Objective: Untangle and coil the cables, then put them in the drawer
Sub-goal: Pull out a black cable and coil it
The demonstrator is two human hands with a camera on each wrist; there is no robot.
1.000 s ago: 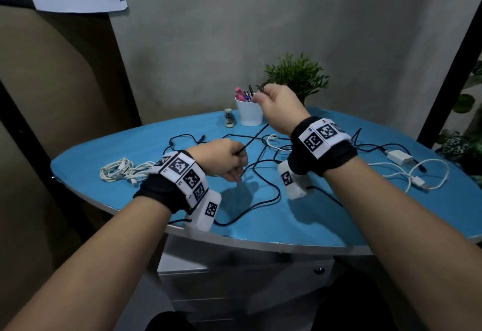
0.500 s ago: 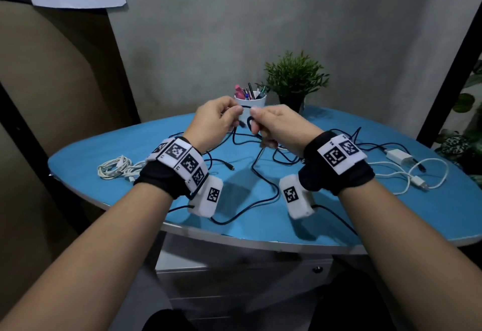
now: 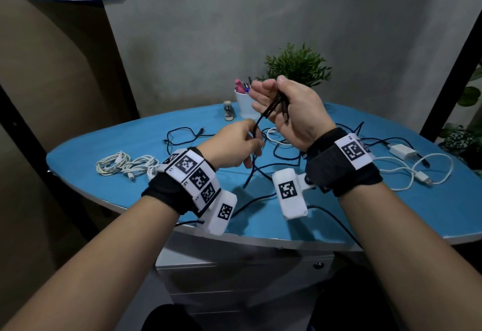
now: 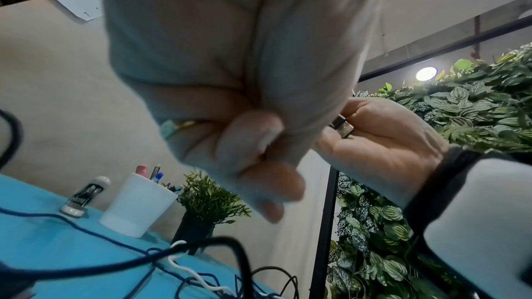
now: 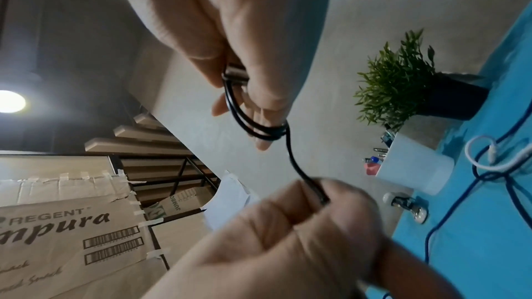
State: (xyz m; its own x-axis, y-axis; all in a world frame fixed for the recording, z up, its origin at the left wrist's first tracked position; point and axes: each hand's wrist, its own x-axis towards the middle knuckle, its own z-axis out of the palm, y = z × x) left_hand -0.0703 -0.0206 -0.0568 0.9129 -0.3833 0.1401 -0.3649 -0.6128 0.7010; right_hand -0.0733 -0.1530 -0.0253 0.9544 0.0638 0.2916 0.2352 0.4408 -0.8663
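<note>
A blue oval table [image 3: 125, 148] stands against a grey wall, with a grey drawer unit [image 3: 242, 283] under its front edge. Above its middle, the right hand [image 3: 289, 114] pinches two loops of the black cable [image 5: 290, 156], thumb on a metal plug, while the left hand [image 3: 234, 150] grips its trailing length. One coiled white cable [image 3: 122, 166] lies at the left edge, one loose white cable [image 3: 407, 171] with a charger at the right. One white pen cup [image 3: 243, 105], one stapler [image 3: 229, 111] and one potted plant [image 3: 297, 68] line the back edge. Cardboard boxes [image 5: 72, 224] read "REGENT" and "JUMBO".
</note>
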